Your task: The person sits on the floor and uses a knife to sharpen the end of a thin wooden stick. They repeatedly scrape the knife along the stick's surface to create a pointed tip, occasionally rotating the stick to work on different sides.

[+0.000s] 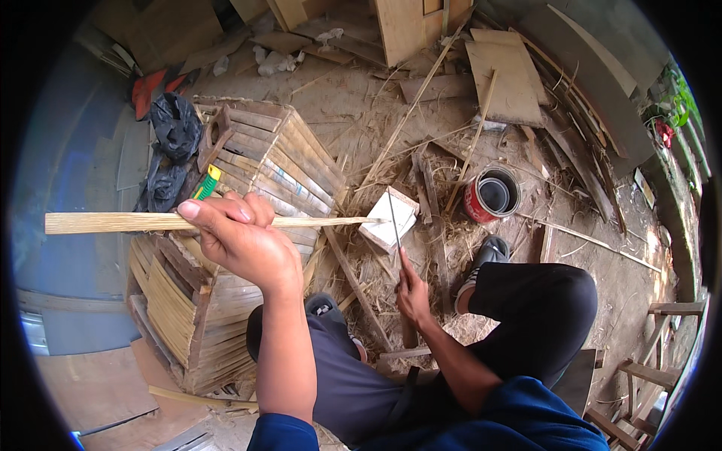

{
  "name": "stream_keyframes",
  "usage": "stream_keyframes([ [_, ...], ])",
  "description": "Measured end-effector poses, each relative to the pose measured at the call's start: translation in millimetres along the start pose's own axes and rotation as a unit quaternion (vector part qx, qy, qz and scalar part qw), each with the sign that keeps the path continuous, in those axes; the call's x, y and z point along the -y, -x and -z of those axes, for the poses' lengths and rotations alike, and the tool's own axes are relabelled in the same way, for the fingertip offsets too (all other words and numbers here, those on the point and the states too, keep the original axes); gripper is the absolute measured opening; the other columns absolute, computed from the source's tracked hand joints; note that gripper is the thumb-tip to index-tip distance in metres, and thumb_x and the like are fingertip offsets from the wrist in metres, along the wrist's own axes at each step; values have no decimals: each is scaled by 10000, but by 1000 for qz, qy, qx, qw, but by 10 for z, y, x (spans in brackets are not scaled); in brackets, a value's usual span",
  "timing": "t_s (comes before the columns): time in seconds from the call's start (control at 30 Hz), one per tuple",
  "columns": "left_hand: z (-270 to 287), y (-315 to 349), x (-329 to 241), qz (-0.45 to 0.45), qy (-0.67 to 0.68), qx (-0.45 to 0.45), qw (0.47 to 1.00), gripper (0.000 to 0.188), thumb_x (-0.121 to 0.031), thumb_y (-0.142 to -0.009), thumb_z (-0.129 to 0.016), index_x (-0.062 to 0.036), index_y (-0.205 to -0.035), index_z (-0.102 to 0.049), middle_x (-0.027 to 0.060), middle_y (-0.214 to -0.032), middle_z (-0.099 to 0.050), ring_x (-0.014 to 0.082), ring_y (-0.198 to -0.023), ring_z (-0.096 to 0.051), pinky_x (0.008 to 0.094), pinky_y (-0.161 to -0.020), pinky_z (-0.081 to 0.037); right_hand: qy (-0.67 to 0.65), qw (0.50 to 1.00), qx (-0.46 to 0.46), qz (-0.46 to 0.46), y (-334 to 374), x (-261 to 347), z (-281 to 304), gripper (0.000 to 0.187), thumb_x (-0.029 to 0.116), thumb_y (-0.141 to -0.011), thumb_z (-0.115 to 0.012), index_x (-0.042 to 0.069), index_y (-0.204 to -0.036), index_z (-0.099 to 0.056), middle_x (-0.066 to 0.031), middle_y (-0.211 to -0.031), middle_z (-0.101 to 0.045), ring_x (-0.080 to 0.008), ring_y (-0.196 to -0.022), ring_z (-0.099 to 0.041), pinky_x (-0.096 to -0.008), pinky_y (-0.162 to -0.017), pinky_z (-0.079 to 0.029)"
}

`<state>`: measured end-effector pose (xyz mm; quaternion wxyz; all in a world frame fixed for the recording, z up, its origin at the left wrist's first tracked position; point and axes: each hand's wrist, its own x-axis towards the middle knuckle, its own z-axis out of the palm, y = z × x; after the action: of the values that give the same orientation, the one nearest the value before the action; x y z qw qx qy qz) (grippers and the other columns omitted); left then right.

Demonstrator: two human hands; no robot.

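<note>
My left hand [252, 240] is closed around a long, pale bamboo strip [113, 222], held level across the view. The strip tapers toward its right end, which reaches over a small block with a white top [404, 210]. In my right hand [412, 293] is a knife [394, 219] with a long, narrow blade, seen almost edge-on. The blade crosses the strip near its thin tip, above the block; whether they touch I cannot tell. Just behind my left hand, a tool's green and yellow handle [207, 182] shows at the slatted wooden crate [256, 131].
A red can [475, 204] with a dark inside stands right of the block, near my foot. Wood shavings and loose sticks litter the ground. Black plastic bags [174, 128] lie left of the crate. A second slatted piece [169, 308] sits nearer; boards [508, 79] lean at the back right.
</note>
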<state>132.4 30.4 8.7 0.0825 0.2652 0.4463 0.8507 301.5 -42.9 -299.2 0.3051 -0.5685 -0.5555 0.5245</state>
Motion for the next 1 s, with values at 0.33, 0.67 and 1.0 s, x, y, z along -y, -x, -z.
stream_keyframes([
  [0.33, -4, 42, 1, -3, -2, 12, 1000, 567, -487, -1094, -427, -133, -671, -295, -38, -563, -242, 68, -473, -162, 272, -457, -153, 19, 999, 27, -15, 39, 283, 58, 561, 131, -1054, -457, 298, -1580, -356, -336, -1114, -651, -447, -1013, -688, -448, -846, -527],
  [0.67, -60, 65, 12, -17, -25, 4, 1000, 568, -487, -1099, -410, -136, -671, -282, -42, -557, -226, 70, -464, -158, 279, -449, -144, 43, 998, 29, -24, 10, 184, 41, 633, 73, -1026, -480, 318, -1589, -328, -336, -1163, -642, -483, -1073, -638, -467, -846, -522],
  [1.0, -35, 44, 31, -19, -23, 7, 1000, 568, -477, -1101, -413, -140, -667, -270, -44, -572, -212, 67, -475, -158, 274, -453, -150, 57, 998, 22, -25, -36, 95, 22, 598, 96, -1032, -479, 319, -1573, -357, -330, -1049, -664, -509, -1023, -630, -537, -829, -505],
])
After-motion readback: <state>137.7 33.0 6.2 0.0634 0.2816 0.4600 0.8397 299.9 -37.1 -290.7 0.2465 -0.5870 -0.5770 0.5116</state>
